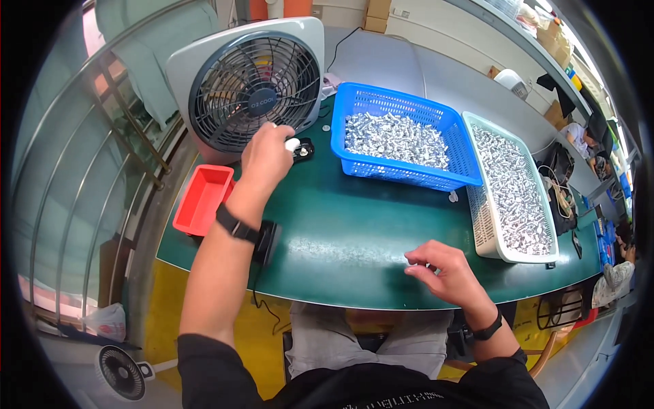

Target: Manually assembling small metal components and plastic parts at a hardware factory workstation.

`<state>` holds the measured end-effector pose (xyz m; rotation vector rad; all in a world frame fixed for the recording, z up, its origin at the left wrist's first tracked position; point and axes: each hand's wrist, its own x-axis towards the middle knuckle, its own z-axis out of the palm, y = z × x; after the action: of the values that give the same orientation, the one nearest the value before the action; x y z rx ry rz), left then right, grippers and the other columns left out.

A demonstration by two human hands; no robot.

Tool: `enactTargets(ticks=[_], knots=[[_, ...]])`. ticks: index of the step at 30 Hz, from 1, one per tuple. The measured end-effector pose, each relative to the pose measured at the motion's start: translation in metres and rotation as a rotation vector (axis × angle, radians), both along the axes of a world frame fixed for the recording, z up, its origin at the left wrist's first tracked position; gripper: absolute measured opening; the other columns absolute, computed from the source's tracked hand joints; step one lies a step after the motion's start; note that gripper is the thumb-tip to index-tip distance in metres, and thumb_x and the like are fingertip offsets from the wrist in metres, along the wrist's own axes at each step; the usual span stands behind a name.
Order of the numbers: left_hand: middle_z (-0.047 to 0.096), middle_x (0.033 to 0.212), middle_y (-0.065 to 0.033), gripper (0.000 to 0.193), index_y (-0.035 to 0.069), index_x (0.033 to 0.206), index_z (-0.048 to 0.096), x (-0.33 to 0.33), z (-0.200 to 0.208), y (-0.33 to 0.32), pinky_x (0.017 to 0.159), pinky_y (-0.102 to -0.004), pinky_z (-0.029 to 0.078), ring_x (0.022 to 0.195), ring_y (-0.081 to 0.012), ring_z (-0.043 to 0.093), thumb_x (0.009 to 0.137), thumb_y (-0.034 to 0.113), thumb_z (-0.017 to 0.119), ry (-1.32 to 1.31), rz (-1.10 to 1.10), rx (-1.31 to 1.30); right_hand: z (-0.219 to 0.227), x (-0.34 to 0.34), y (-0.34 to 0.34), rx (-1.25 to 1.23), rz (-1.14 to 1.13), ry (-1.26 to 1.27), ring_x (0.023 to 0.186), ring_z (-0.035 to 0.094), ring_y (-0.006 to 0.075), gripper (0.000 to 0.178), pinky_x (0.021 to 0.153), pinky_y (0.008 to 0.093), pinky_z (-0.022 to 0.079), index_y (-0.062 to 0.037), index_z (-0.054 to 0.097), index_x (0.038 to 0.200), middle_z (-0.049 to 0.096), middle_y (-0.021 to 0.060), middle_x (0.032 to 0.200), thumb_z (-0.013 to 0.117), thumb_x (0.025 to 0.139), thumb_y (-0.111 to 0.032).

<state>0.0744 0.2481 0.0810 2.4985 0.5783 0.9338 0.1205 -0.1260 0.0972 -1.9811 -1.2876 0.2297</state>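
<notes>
My left hand (266, 158) reaches over the far left of the green table, its fingers curled in front of the fan. White shows at its fingertips. Beside them sits a small black device (304, 150) with a pale piece on it; what the fingers hold, if anything, is hidden. Over the near right part of the table, my right hand (446, 273) is curled with thumb and forefinger drawn together. Whatever is between them is too small to make out. Small silver metal parts (395, 140) fill a blue basket (409, 178), and more fill a pale green basket (485, 232).
A grey box fan (178, 82) stands at the back left, near an empty red tray (197, 198). A black object (267, 244) with a cable lies by my left forearm. Railings (75, 198) run along the left. Another person's arm (610, 286) shows far right.
</notes>
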Motion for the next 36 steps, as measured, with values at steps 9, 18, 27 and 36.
enactTargets(ticks=[9, 18, 27, 36], knots=[[0.067, 0.102, -0.0146, 0.024, 0.010, 0.099, 0.074, 0.055, -0.003, -0.002, 0.081, -0.0439, 0.054, 0.100, -0.0345, 0.066, 0.078, 0.004, 0.064, 0.605, 0.020, 0.269, -0.031, 0.012, -0.054, 0.002, -0.153, 0.052, 0.068, 0.061, 0.0182, 0.016, 0.059, 0.0266, 0.048, -0.0001, 0.070, 0.096, 0.065, 0.0098, 0.082, 0.074, 0.081, -0.003], [0.066, 0.104, -0.0144, 0.017, 0.011, 0.094, 0.074, 0.064, -0.017, 0.001, 0.078, -0.0459, 0.054, 0.097, -0.0358, 0.066, 0.080, 0.009, 0.064, 0.618, 0.043, 0.354, -0.040, 0.014, -0.056, 0.046, -0.213, 0.127, 0.066, 0.059, 0.0130, 0.014, 0.058, 0.0238, 0.047, 0.0010, 0.070, 0.095, 0.065, 0.0086, 0.082, 0.073, 0.081, -0.001], [0.067, 0.105, -0.0158, 0.019, 0.013, 0.100, 0.073, 0.080, 0.011, -0.011, 0.081, -0.0470, 0.052, 0.098, -0.0359, 0.065, 0.084, 0.012, 0.062, 0.381, -0.036, 0.211, -0.045, 0.011, -0.057, 0.047, -0.243, 0.123, 0.065, 0.058, 0.0127, 0.013, 0.058, 0.0229, 0.046, 0.0012, 0.070, 0.095, 0.064, 0.0081, 0.084, 0.072, 0.082, -0.001], [0.068, 0.108, -0.0194, 0.023, 0.007, 0.105, 0.071, 0.047, -0.013, -0.012, 0.084, -0.0489, 0.052, 0.100, -0.0384, 0.066, 0.084, 0.006, 0.062, 0.084, -0.080, 0.108, -0.035, 0.025, -0.067, 0.104, -0.311, 0.021, 0.069, 0.059, 0.0136, 0.014, 0.058, 0.0254, 0.047, 0.0019, 0.068, 0.097, 0.063, 0.0080, 0.088, 0.069, 0.083, 0.001]])
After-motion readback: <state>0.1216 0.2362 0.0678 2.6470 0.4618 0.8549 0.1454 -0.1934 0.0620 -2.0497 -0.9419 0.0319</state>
